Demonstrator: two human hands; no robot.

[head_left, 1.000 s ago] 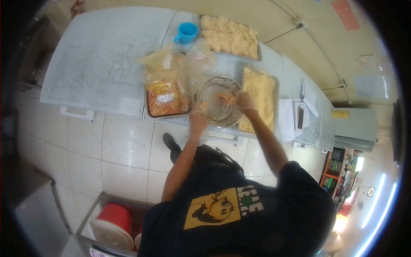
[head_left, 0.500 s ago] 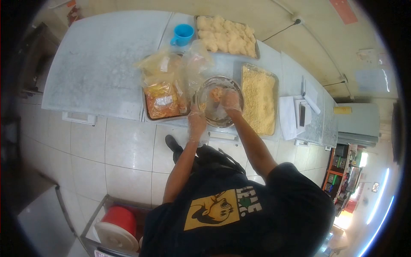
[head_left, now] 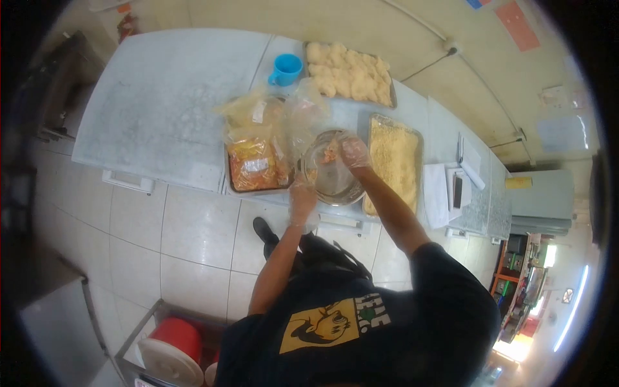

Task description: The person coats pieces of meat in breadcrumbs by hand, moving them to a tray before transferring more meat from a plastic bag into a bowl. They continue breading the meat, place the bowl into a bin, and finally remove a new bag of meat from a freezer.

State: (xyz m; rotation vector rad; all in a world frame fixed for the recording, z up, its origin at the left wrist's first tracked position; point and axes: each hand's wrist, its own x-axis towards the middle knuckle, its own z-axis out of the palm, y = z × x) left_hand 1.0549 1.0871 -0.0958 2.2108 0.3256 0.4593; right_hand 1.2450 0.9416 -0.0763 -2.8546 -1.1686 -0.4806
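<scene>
A round metal bowl (head_left: 335,187) with wet, pale liquid inside stands near the table's front edge. My left hand (head_left: 302,195), in a clear plastic glove, is closed on the bowl's left rim. Over the far right part of the bowl, my gloved right hand (head_left: 354,153) has its fingers closed on an orange-pink piece of meat (head_left: 331,151). To the left, a tray (head_left: 258,191) holds plastic bags of marinated meat (head_left: 248,161). A tray of yellowish crumbs (head_left: 394,164) lies directly to the right of the bowl.
Behind the bowl, a tray of crumb-coated pieces (head_left: 348,71) stands by the wall, with a blue cup (head_left: 286,69) beside it. Papers (head_left: 435,193) and a small device (head_left: 458,190) lie at the right. A red bucket (head_left: 174,340) sits low behind me.
My right hand has lifted toward the far side of the bowl with the piece of meat. My left hand stays at the rim. The whole view has shifted slightly.
</scene>
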